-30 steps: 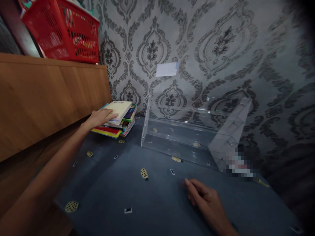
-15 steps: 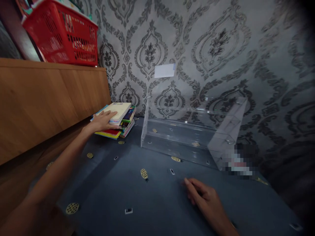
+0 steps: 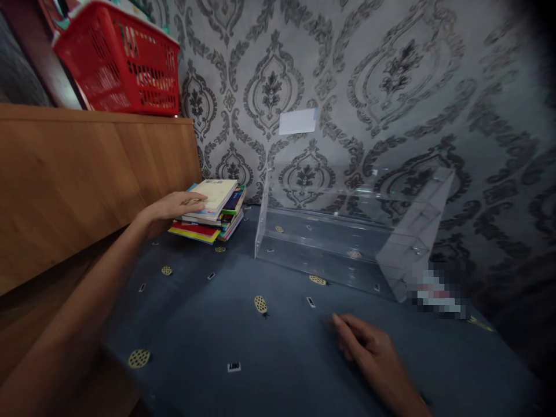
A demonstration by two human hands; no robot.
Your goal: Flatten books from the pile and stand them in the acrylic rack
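At far left, a sideways push from your flat, ungripping left hand (image 3: 172, 205) could topple the uneven books (image 3: 220, 192); your right hand (image 3: 370, 346) is half-curled, empty.

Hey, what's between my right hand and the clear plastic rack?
The head view shows only a stretch of dark patterned surface between your right hand and the clear plastic rack.

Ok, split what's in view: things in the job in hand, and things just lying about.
In the job:
- books, stacked, with the left hand on them
- clear rack, probably

Lying about:
- red basket, on the cabinet
- blurred item beside the rack, unidentifiable
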